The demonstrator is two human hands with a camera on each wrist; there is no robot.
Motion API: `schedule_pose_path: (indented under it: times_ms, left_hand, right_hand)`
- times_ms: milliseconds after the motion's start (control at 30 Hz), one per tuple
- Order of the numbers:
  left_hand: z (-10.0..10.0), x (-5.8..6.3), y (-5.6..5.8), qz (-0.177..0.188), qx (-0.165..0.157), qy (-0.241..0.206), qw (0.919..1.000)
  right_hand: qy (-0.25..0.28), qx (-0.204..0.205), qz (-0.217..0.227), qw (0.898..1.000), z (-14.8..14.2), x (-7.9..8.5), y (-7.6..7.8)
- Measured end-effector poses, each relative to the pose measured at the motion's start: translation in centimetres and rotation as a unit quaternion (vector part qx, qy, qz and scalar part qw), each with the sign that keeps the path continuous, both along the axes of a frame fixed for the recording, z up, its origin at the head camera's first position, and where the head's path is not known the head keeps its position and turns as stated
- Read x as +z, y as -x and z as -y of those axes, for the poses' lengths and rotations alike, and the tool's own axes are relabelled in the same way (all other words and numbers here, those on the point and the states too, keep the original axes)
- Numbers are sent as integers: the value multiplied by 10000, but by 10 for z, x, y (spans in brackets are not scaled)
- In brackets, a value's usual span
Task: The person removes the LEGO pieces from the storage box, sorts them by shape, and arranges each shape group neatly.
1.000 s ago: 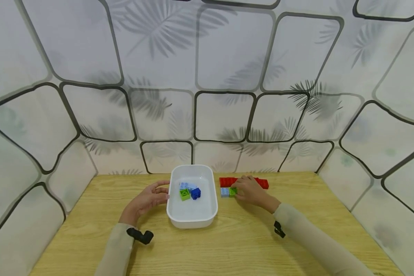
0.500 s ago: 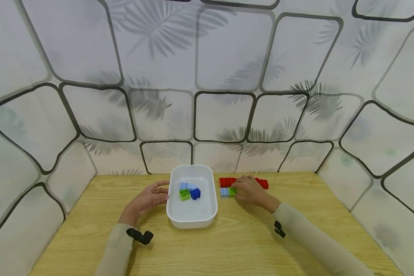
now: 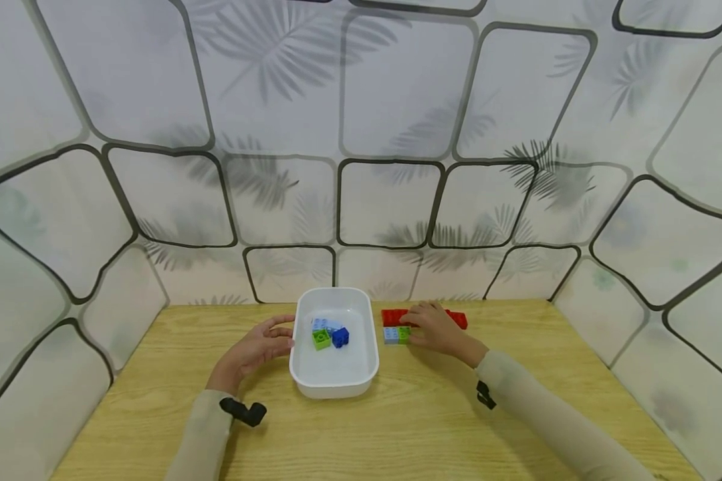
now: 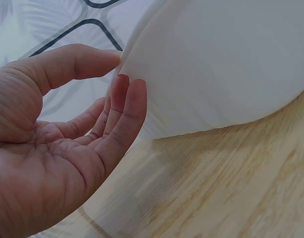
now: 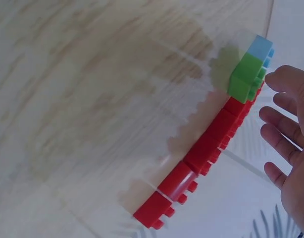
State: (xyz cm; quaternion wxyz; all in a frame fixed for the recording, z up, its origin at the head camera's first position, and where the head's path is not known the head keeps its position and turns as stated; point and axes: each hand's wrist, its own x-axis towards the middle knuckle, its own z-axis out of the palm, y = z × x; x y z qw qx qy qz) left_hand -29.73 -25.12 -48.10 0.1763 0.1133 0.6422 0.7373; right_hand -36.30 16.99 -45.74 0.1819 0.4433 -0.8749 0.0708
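My left hand [image 3: 259, 351] rests against the left side of a white plastic tub [image 3: 335, 371]. In the left wrist view its thumb tip is at the rim and its fingertips [image 4: 137, 89] meet the outer wall. My right hand [image 3: 436, 329] is over a short row of toy building bricks: a light blue brick [image 3: 391, 335] with a green brick [image 3: 404, 335] on its right. Seen from the right wrist, the thumb is right at the green studs, the other fingers loosely bent with nothing between them. A row of red bricks [image 5: 206, 148] runs alongside, partly hidden by this hand in the head view.
Inside the tub lie light blue bricks [image 3: 320, 324], a green brick [image 3: 321, 339] and a dark blue brick [image 3: 340, 337]. The wooden table [image 3: 349, 441] ends at a patterned curtain [image 3: 391, 200] at the back and sides.
The right hand's fingers have lifted slightly off the green brick, staying right above it. The left hand, tub and bricks look unmoved.
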Motion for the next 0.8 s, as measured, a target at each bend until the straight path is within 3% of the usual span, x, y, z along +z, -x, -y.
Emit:
schedule_pose_path:
  times_ms: [233,500,800]
  left_hand:
    - [-1,2,-1,27,25,43,10000]
    - [0,3,-2,7,5,-1,10000]
    - [0,0,0,-118,-21,196,9997]
  right_hand:
    - [51,79,-36,9999,11,12,1]
    - [289,527,-219,9980,42,32,-2]
    - [-171,766,-98,9969,82,37,-10]
